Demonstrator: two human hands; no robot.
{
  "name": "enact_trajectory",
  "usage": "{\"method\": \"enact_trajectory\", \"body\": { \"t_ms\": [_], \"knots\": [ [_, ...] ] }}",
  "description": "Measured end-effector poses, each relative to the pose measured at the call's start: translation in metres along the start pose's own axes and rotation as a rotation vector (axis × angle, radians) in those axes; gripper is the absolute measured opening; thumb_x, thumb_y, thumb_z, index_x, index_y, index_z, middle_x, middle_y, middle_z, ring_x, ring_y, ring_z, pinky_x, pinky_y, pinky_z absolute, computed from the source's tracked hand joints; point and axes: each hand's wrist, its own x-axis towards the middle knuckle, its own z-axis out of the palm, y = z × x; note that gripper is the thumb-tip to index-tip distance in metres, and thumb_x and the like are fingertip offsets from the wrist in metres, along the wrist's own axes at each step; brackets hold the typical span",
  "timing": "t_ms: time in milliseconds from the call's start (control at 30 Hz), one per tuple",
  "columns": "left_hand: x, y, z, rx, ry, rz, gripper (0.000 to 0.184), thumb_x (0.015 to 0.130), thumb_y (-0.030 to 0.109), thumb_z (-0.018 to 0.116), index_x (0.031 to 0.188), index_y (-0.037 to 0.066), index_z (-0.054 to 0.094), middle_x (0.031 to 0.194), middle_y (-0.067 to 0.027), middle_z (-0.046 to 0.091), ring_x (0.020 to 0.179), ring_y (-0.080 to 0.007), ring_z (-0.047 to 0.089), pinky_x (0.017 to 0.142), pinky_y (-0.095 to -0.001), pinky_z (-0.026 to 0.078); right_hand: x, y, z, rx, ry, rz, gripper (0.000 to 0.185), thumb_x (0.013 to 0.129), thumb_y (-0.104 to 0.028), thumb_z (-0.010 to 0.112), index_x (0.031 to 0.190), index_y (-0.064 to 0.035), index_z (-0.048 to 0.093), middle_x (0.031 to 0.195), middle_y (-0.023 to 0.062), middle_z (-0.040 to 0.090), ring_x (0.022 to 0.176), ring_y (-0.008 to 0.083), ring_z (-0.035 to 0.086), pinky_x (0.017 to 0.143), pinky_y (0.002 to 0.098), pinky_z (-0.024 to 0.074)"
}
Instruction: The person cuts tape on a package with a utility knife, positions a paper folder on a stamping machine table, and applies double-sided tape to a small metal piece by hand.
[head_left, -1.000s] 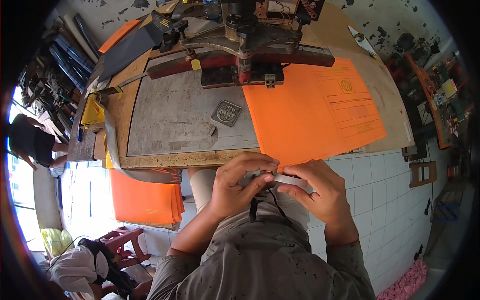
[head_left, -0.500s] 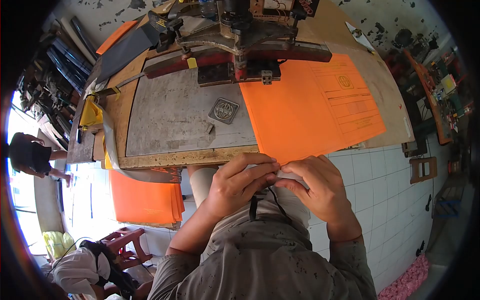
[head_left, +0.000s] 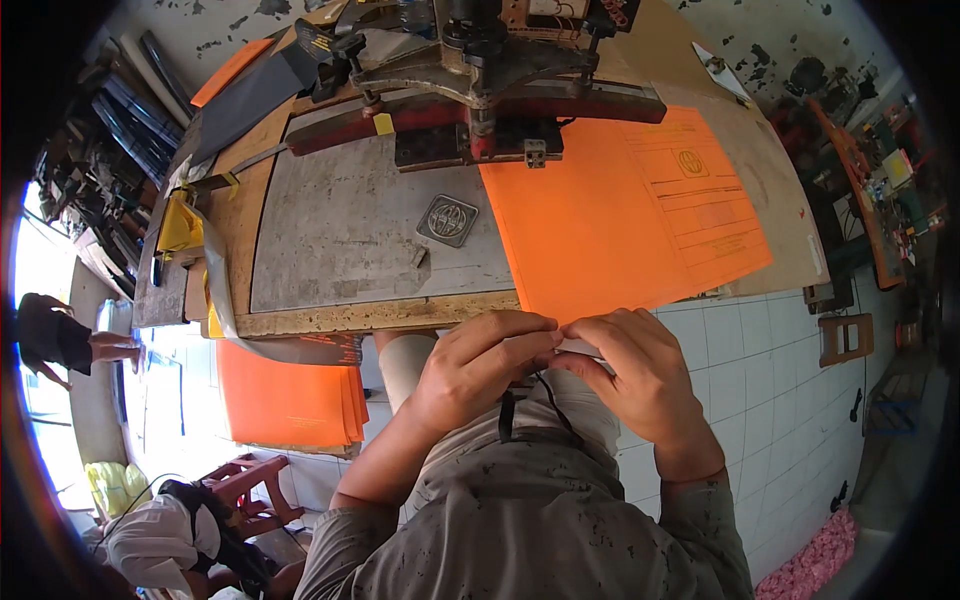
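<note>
My left hand (head_left: 478, 365) and my right hand (head_left: 635, 365) meet in front of my lap, just below the table's near edge. Fingers on both are bent and pinched together, tips touching; whatever they pinch is too small or hidden to make out. Right beyond the fingertips lies the lower corner of an orange printed sheet (head_left: 590, 230), spread on the table. A square metal stamp plate (head_left: 447, 220) with a round emblem rests on the grey press bed (head_left: 330, 230), a small dark piece (head_left: 421, 257) beside it. The press head (head_left: 480, 85) stands above.
Foil strip (head_left: 222, 285) hangs over the table's left edge. Below it sits a stack of orange sheets (head_left: 290, 395). A bent-over person (head_left: 160, 540) is at the lower left near a red stool (head_left: 245, 490); another person (head_left: 60, 335) stands at far left.
My hands stay almost in place, with slight finger movement at the tips. The person at far left has shifted posture. The sheet and stamp plate have not moved.
</note>
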Motion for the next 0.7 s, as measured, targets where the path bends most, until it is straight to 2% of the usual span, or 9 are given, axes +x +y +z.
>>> {"method": "enact_trajectory", "body": {
  "t_ms": [167, 433, 533, 633, 700],
  "knots": [
    [-0.002, -0.003, 0.003, -0.008, -0.009, 0.001, 0.041, 0.073, -0.001, 0.079, 0.113, 0.002, 0.07, 0.11, -0.0133, 0.07, 0.094, -0.0278, 0.072, 0.075, -0.0359, 0.06, 0.001, 0.002, 0.001, -0.005, 0.01, -0.008, 0.036, 0.082, -0.012, 0.084, 0.111, -0.0043, 0.066, 0.092, 0.0053, 0.071, 0.077, 0.0221, 0.066, 0.07, 0.0359, 0.0489],
    [-0.001, -0.008, 0.003, 0.029, -0.04, 0.063, 0.037, 0.075, 0.0, 0.077, 0.112, 0.003, 0.071, 0.11, -0.0125, 0.069, 0.093, -0.0282, 0.073, 0.076, -0.0355, 0.06, 0.001, 0.003, 0.0, -0.001, -0.014, 0.001, 0.038, 0.083, -0.013, 0.083, 0.115, -0.0037, 0.066, 0.095, 0.0054, 0.071, 0.082, 0.0209, 0.068, 0.07, 0.0362, 0.049],
    [-0.002, -0.004, 0.002, 0.057, -0.046, 0.001, 0.033, 0.078, -0.002, 0.077, 0.109, 0.003, 0.072, 0.109, -0.0122, 0.07, 0.093, -0.0268, 0.073, 0.077, -0.0356, 0.06, 0.004, -0.001, -0.002, 0.032, -0.017, 0.031, 0.038, 0.083, -0.012, 0.083, 0.116, -0.0035, 0.065, 0.097, 0.0063, 0.071, 0.084, 0.0212, 0.068, 0.071, 0.0365, 0.0495],
    [-0.012, -0.006, 0.012, -0.092, 0.052, -0.246, 0.024, 0.083, -0.003, 0.076, 0.107, 0.002, 0.072, 0.108, -0.0125, 0.071, 0.092, -0.0252, 0.073, 0.076, -0.0343, 0.06, 0.002, -0.002, -0.002, 0.072, 0.039, 0.026, 0.035, 0.085, -0.009, 0.081, 0.115, -0.0035, 0.066, 0.097, 0.0071, 0.07, 0.083, 0.0218, 0.068, 0.07, 0.0368, 0.0509],
    [-0.015, -0.017, 0.02, -0.205, 0.153, -0.285, 0.017, 0.089, -0.003, 0.073, 0.105, 0.001, 0.072, 0.108, -0.0122, 0.072, 0.09, -0.0209, 0.073, 0.072, -0.031, 0.059, -0.001, -0.002, -0.001, 0.102, 0.058, 0.019, 0.032, 0.085, -0.008, 0.081, 0.114, -0.0037, 0.067, 0.095, 0.0071, 0.068, 0.08, 0.0217, 0.068, 0.068, 0.0368, 0.052]
  ]
}}
